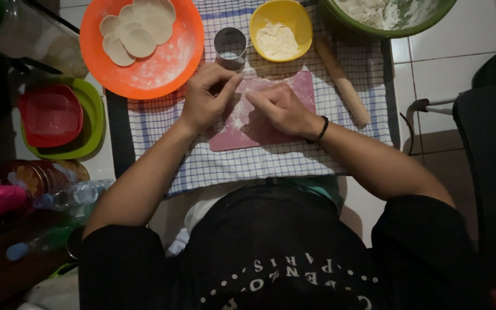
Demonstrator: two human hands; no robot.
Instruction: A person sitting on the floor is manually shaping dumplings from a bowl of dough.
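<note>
Both hands, left hand [206, 95] and right hand [282, 108], are pinching a dough piece [237, 117] on the pink board [302, 86] with fingers pressed together; gentle, even pressure seems best.

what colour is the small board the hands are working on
Pink: the board lies on a blue-and-white checked cloth, seen best in the head view.

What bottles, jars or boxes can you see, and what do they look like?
Plastic water bottle: lying on its side at far left, clear with a blue cap.
Jar: just above the bottle, round, reddish-brown contents.
Red box: squarish, sitting in a green tray, left of the checked cloth.
</note>
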